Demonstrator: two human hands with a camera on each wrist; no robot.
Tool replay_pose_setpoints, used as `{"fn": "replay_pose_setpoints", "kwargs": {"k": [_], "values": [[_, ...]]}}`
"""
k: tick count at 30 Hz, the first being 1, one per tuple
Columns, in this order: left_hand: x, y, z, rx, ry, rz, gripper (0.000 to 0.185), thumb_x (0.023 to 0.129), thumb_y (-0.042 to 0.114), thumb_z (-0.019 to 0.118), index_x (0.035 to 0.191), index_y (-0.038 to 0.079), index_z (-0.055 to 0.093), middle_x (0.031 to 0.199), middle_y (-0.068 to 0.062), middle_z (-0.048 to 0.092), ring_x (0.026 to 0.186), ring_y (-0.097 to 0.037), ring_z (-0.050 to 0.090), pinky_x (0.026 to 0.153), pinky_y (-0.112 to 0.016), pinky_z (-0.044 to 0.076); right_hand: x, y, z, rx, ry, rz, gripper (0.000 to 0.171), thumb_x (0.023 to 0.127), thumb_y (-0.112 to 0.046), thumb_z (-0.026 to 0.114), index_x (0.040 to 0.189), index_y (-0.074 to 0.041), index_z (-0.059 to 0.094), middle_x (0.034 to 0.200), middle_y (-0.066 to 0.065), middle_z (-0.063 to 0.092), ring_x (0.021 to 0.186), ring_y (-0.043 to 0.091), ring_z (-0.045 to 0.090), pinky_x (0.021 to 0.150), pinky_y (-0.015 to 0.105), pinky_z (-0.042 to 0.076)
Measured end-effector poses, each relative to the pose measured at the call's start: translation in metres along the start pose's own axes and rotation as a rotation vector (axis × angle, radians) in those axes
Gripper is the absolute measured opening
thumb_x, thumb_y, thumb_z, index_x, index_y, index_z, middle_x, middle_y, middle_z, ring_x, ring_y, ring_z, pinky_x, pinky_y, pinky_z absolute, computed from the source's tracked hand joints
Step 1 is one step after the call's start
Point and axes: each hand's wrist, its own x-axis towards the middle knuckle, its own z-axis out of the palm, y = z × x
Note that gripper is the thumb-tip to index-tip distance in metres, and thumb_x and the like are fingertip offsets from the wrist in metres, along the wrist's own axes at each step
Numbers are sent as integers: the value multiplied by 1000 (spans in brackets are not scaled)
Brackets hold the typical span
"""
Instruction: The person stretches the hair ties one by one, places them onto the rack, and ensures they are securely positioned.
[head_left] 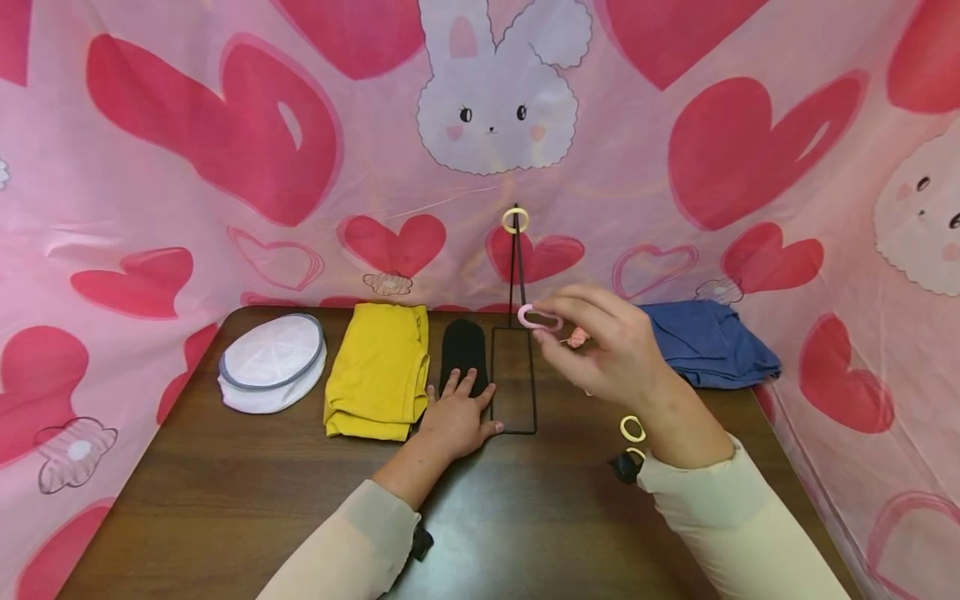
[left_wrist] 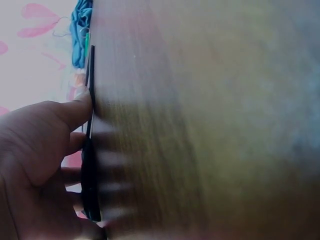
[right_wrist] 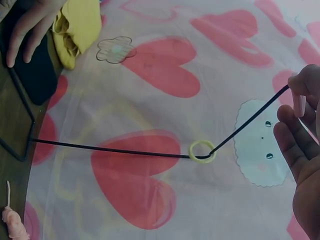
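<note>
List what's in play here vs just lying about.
In play: right hand pinching pink ring; black wire stand with yellow ring on top; left hand pressing its base.
Lying about: white cap, yellow cloth, blue cloth, loose yellow ring.

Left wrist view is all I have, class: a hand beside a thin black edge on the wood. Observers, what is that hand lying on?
Observer: The left hand lies flat on the table, its fingers on a black cloth and its thumb beside the base of a black wire stand.
Operator: And what is the other hand doing?
Observer: The right hand pinches a pink ring close to the stand's upright rod.
</note>
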Motion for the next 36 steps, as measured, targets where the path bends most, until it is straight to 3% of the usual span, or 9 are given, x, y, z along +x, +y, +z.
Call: {"fn": "replay_pose_setpoints", "kwargs": {"k": [11, 17, 24, 36], "values": [[-2, 0, -4, -3, 2, -2, 73, 97, 65, 59, 160, 32, 42, 171, -8, 23, 159, -36, 12, 119, -71, 15, 4, 24, 19, -22, -8, 115, 30, 83, -8, 81, 113, -3, 78, 108, 11, 72, 90, 20, 70, 73, 39, 62], [-2, 0, -5, -7, -1, 0, 73, 97, 65, 58, 160, 32, 42, 172, -9, 23, 159, -36, 11, 119, -71, 14, 11, 42, 35, -49, 27, 174, 27, 84, -7, 79, 111, -4, 78, 105, 11, 70, 84, 19, 67, 78, 37, 59], [-1, 0, -5, -11, -6, -4, 73, 97, 65, 58, 161, 32, 41, 172, -8, 22, 159, -36, 11, 119, -71, 14, 18, 64, 50, -66, 56, 210, 29, 86, -5, 78, 115, 1, 75, 112, 19, 67, 80, 24, 70, 77, 39, 61], [0, -1, -1, -19, -13, 9, 74, 97, 66, 57, 161, 33, 41, 172, -8, 22, 159, -36, 10, 119, -71, 13, 29, 94, 72, -80, 105, 335, 35, 87, -4, 80, 121, 3, 74, 113, 21, 63, 81, 25, 70, 80, 39, 61]]}}
